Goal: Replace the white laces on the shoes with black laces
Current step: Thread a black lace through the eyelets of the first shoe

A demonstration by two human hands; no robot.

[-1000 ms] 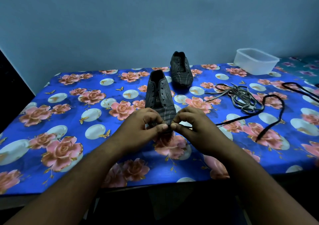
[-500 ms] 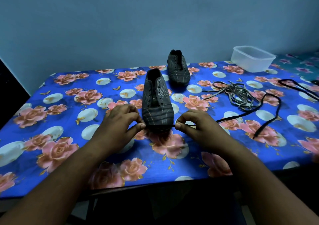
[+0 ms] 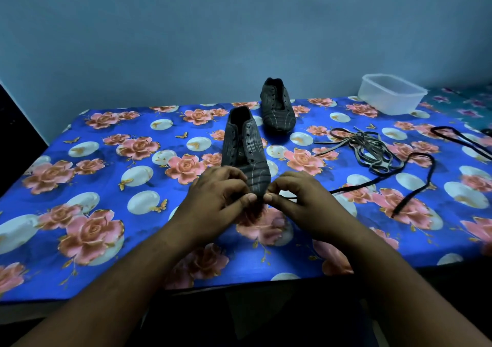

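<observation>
A dark striped shoe [image 3: 243, 149] without laces lies toe toward me in the middle of the table. My left hand [image 3: 217, 197] and my right hand [image 3: 298, 198] meet just in front of its toe, each pinching a black lace [image 3: 415, 184] between thumb and forefinger. The lace runs from my right hand off to the right across the cloth. A second dark shoe [image 3: 277, 106], also unlaced, stands farther back. The removed pale laces [image 3: 367, 149] lie in a loose heap to the right.
A blue floral cloth [image 3: 106, 186] covers the table. A clear plastic tub [image 3: 391, 97] stands at the back right. Another black lace [image 3: 460, 140] lies near the right edge. The wall is close behind the table.
My hands were together, spread apart to either side of the toe, and have come together again in front of the toe, still pinching the lace.
</observation>
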